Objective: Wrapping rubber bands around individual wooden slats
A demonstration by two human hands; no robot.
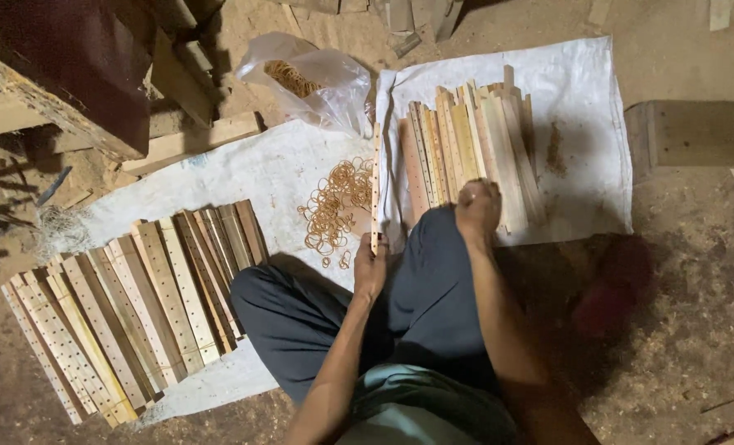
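Wooden strip [375, 185] clamped upright in left hand [370, 265] (right hand [477, 208] grips the stacked slats [470, 152]).

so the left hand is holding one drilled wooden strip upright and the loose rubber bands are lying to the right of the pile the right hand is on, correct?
Not quite. In the head view the rubber bands lie left of that pile, between the two heaps of strips. The rest holds: the left hand holds one drilled strip upright, and the right hand rests on the pile.

A crumpled clear plastic bag [313, 78] lies at about eleven o'clock, open toward the left, holding a tan clump of rubber bands [289, 78]. No labels, signs or screens show.
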